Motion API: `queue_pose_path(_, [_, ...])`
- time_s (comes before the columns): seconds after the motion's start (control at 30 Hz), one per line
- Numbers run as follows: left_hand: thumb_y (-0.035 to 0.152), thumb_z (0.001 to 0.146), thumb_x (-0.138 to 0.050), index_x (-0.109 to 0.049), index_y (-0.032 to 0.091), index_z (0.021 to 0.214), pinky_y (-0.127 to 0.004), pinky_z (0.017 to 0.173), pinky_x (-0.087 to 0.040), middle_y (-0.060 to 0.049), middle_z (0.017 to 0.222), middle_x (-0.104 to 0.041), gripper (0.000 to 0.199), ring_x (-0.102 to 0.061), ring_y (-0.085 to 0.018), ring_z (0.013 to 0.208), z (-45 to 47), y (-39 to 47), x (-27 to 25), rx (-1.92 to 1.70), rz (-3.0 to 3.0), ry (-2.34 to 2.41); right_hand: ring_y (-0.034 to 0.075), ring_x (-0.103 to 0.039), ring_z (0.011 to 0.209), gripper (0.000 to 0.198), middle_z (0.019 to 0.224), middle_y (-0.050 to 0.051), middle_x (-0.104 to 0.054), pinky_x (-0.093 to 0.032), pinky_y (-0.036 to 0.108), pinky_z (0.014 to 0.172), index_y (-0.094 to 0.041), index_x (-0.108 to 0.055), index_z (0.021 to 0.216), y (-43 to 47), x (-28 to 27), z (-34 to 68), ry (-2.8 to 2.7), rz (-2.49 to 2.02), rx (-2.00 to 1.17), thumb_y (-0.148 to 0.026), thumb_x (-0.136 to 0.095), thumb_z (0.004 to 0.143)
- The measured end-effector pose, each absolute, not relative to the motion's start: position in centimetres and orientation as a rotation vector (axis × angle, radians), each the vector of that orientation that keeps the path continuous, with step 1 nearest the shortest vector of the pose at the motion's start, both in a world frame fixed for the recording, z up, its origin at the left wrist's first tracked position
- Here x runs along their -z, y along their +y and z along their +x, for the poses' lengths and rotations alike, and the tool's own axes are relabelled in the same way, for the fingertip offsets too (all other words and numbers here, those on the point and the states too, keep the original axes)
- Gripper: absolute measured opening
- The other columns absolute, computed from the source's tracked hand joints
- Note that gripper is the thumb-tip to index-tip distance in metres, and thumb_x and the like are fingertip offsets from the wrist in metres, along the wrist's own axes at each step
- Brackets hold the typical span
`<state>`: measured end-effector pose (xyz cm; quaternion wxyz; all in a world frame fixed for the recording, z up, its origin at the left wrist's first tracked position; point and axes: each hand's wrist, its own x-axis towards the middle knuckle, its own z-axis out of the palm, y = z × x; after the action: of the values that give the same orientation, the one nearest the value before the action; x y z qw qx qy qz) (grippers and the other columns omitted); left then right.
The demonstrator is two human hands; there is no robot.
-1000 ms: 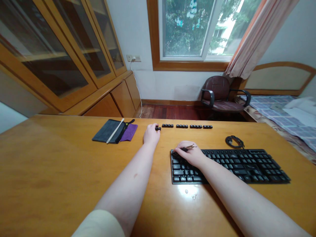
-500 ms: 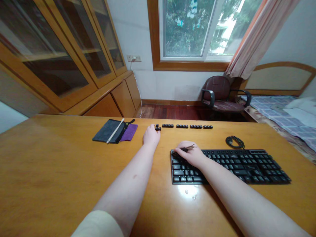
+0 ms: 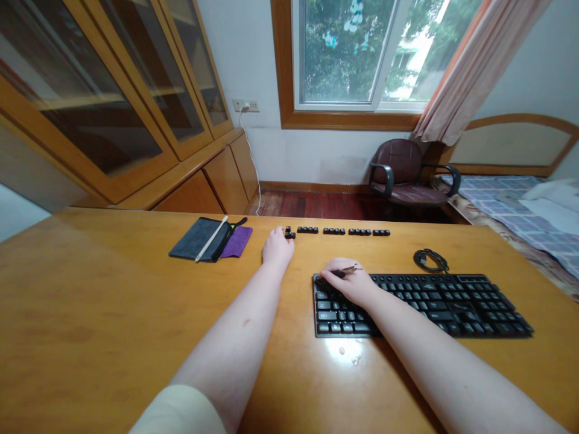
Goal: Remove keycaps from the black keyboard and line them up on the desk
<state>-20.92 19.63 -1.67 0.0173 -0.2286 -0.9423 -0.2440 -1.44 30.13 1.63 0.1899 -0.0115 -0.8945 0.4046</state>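
Observation:
At the far side of the desk, my left hand [image 3: 277, 248] has its fingers curled, with thumb and forefinger round a small group of black keycaps [image 3: 290, 235]. My right hand [image 3: 348, 282] is over the upper left corner of a black keyboard [image 3: 434, 306]. It grips a small dark tool [image 3: 345, 272] with thin brownish wire-like ends, apparently a keycap puller. The tool's other end and the keys beneath are hidden by my fingers. Several keycaps stand in short rows [image 3: 333, 231] along the far edge, to the right of my left hand.
On the left a dark grey pouch [image 3: 192, 238] lies with a white stick [image 3: 211, 239] across it and a purple cloth [image 3: 237, 242] beside it. A coiled black cable [image 3: 430, 261] sits behind the keyboard. Beyond the desk [image 3: 113, 313] stand a chair [image 3: 400, 172] and a glass-door cabinet [image 3: 136, 166].

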Motion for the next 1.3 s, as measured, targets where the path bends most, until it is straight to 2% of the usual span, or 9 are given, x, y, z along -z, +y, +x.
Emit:
queue_pose_path(0.3, [0.027,0.078,-0.053,-0.036,0.017,0.133,-0.035,0.093,-0.041,-0.014,0.124,-0.056,0.059,-0.053,-0.026,0.115,-21.01,19.57,1.22,0.812,-0.702,-2.975,0.015,-0.062,0.070,0.019,0.072,0.004,-0.067,-0.049,0.028,0.070,-0.019,-0.067,0.072,30.15,-1.75,-1.44,-2.496,-0.033,-1.139,-0.027,-0.054,0.084])
queue_pose_path(0.67, [0.030,0.078,-0.052,-0.039,0.018,0.133,-0.034,0.096,-0.039,-0.009,0.128,-0.055,0.058,-0.051,-0.025,0.117,-20.84,19.71,0.81,0.868,-0.697,-3.005,0.015,-0.062,0.070,0.018,0.071,0.004,-0.066,-0.049,0.028,0.070,-0.019,-0.066,0.072,30.25,-1.35,-1.51,-2.490,-0.022,-1.133,-0.027,-0.055,0.084])
queue_pose_path(1.3, [0.033,0.079,-0.054,-0.041,0.023,0.131,-0.035,0.094,-0.041,-0.007,0.128,-0.056,0.055,-0.053,-0.025,0.115,-20.76,19.60,0.80,0.880,-0.727,-2.995,0.015,-0.062,0.070,0.019,0.073,0.004,-0.067,-0.049,0.029,0.071,-0.019,-0.066,0.072,30.16,-1.62,-1.45,-2.512,-0.034,-1.133,-0.028,-0.054,0.084])
